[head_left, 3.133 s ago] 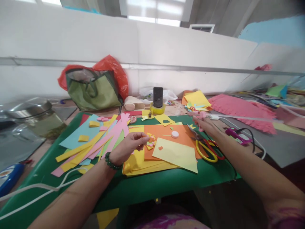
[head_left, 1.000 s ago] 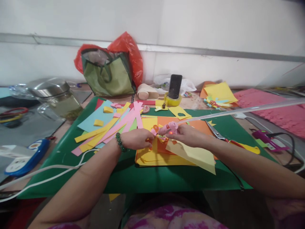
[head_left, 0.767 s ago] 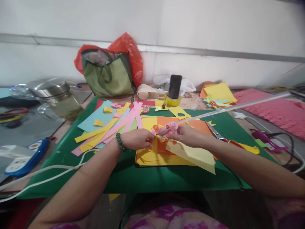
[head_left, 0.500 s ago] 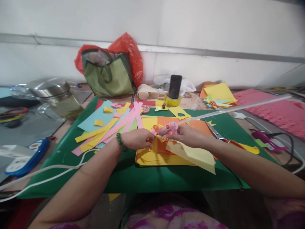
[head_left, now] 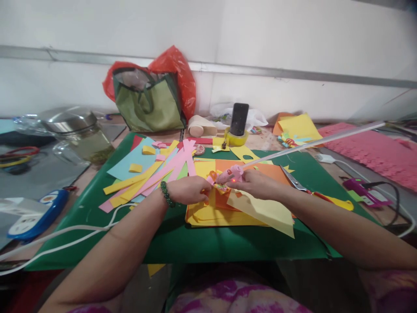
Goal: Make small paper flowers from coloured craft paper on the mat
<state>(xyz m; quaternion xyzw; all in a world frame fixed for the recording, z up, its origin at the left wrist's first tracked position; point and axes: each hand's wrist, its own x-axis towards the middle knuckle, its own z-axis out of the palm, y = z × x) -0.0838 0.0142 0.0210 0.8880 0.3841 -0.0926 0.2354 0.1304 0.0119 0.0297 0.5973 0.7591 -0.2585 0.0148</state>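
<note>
My right hand (head_left: 252, 184) grips a pink hot glue gun (head_left: 232, 174), its small red light on. A long translucent glue stick (head_left: 312, 144) juts from the gun's back end toward the upper right. Just left of the nozzle my left hand (head_left: 192, 190) is closed in a pinch at a small paper piece (head_left: 212, 176) in orange and pink; its fingers partly hide it. Both hands are over a stack of yellow and orange paper sheets (head_left: 202, 217). A pale yellow sheet (head_left: 263, 211) lies on the stack under my right hand.
Pink and yellow paper strips (head_left: 156, 174) lie to the left on the green mat (head_left: 156, 243). Scissors (head_left: 302, 187) rest at right. A phone (head_left: 239, 118) leans on a yellow tape roll (head_left: 236, 138). White cords (head_left: 84, 228) cross the left side; a glass jug (head_left: 78, 134) stands beyond.
The glue stick's far end has swung slightly down and left as the glue gun tilts a little. Both hands stay nearly in place.
</note>
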